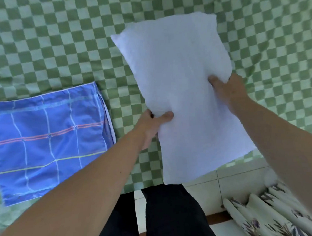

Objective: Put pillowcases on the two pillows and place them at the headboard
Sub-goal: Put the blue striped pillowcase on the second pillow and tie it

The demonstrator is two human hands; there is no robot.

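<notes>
Both hands, left [152, 125] and right [228, 89], fingers gripping the bare white pillow [182, 90]; blue pillowcase [48, 140] lies flat.

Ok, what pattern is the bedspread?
Green and pale-green checks on the bedspread, clearest in the head view.

Matt white cloth pillow [176, 80], thin blue plaid cotton-like pillowcase [48, 140], soft green checked bedsheet [55, 42], glossy floor tiles [207, 189]

the white pillow [182, 90] held up in both hands blocks the middle of the bed [55, 42]. to its left a blue pillowcase [48, 140] lies flat on the checked cover, a bare strip between them. beyond both, the cover lies open. patterned curtains [267, 215] crowd the floor at right.
</notes>
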